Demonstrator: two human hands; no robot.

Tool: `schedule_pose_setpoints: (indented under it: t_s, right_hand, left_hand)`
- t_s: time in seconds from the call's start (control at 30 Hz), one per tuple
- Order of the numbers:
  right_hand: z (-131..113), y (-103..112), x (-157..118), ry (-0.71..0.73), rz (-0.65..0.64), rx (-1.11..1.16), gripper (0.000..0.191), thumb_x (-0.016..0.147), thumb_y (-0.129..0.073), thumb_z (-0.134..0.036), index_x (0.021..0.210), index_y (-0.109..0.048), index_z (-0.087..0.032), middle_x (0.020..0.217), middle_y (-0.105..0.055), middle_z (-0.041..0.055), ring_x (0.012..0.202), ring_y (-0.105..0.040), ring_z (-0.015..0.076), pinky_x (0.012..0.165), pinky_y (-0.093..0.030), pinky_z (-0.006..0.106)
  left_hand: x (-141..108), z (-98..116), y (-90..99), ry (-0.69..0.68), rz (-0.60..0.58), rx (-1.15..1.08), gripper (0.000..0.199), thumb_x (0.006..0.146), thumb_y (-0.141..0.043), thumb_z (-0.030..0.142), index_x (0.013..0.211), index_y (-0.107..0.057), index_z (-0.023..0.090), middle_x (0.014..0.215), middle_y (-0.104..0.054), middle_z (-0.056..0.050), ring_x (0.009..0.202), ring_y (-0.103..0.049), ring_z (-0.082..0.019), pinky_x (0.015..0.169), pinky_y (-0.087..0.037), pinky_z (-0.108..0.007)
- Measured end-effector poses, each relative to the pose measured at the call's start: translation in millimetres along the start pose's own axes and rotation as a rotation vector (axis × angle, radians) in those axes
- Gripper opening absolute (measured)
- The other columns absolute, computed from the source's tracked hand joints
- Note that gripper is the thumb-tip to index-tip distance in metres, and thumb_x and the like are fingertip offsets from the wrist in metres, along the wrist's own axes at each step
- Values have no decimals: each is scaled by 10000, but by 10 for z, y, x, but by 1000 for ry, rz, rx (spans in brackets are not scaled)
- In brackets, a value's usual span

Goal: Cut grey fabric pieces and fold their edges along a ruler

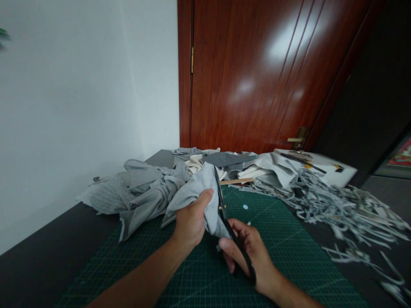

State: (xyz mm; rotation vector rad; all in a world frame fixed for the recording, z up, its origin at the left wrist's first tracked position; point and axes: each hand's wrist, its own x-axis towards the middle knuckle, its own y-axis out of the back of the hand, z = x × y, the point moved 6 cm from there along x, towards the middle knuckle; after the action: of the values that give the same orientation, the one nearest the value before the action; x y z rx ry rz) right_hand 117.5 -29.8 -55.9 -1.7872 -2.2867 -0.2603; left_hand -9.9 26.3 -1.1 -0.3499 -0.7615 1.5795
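A piece of light grey fabric [205, 179] is bunched in my left hand [192, 220], thumb on top, above the green cutting mat [269, 239]. My right hand [248, 248] is closed round the handles of black scissors [224, 214]. The blades point up and away, along the right edge of the fabric. Part of the fabric hangs down between my two hands, close to the right fingers. Where the lower blade lies against the cloth is hard to make out.
Grey fabric pieces [150, 188] are heaped at the left. Many cut strips [340, 209] lie at the right, near a white box [340, 173]. A wooden strip [237, 181] lies at the mat's far edge. Behind stand a wall and a brown door [237, 85].
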Motion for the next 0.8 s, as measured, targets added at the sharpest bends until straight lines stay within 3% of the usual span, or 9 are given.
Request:
schedule_pose_setpoints:
  t_s: [0.33, 0.5, 0.8]
  right_hand:
    - [-21, 16, 25, 47, 16, 44, 492, 839, -806, -619, 856, -593, -176, 532, -503, -81, 366, -410, 58, 375, -330, 169]
    - [-29, 29, 30, 56, 30, 47, 498, 819, -822, -624, 855, -605, -177, 526, -517, -75, 365, -414, 63, 363, -341, 167]
    - [-1, 39, 34, 15, 47, -2, 508, 819, -819, -626, 886, -629, -160, 533, -498, -83, 377, -407, 64, 366, -329, 171]
  left_hand:
    - [-2, -9, -3, -3, -11, 37, 268, 577, -907, 222, 745, -700, 189, 795, -736, 15, 727, -660, -179, 756, -550, -305]
    - [8, -24, 7, -11, -7, 45, 278, 582, -889, 208, 774, -689, 209, 768, -729, 14, 747, -681, -210, 755, -550, -324]
    - [27, -42, 16, 8, -22, 47, 254, 582, -871, 226, 750, -683, 193, 770, -718, 18, 697, -648, -178, 706, -547, -307]
